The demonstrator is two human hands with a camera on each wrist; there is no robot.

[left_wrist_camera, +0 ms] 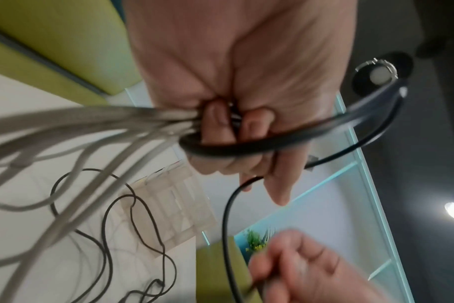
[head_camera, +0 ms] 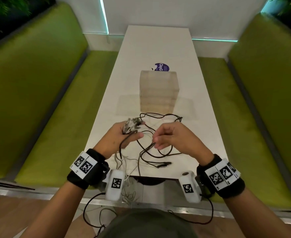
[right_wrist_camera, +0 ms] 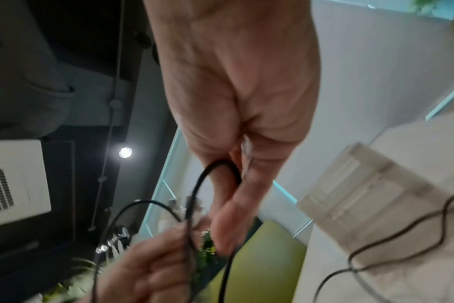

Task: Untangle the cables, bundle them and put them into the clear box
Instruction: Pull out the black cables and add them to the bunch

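My left hand (head_camera: 124,137) grips a bunch of grey cables (head_camera: 130,126) together with a black cable; in the left wrist view the grey cables (left_wrist_camera: 96,131) fan out left from the curled fingers (left_wrist_camera: 215,125). My right hand (head_camera: 165,137) pinches a strand of the black cable (head_camera: 150,146), seen in the right wrist view as a black cable loop (right_wrist_camera: 215,170) between thumb and fingers. More black cable (head_camera: 160,115) lies looped on the white table (head_camera: 201,100). The clear box (head_camera: 159,91) stands just beyond the hands.
A purple round sticker (head_camera: 162,67) lies behind the box. Green benches (head_camera: 46,100) flank the narrow table on both sides. Grey cable ends (head_camera: 126,170) hang over the table's near edge. A clear flat lid (head_camera: 126,105) lies beside the box.
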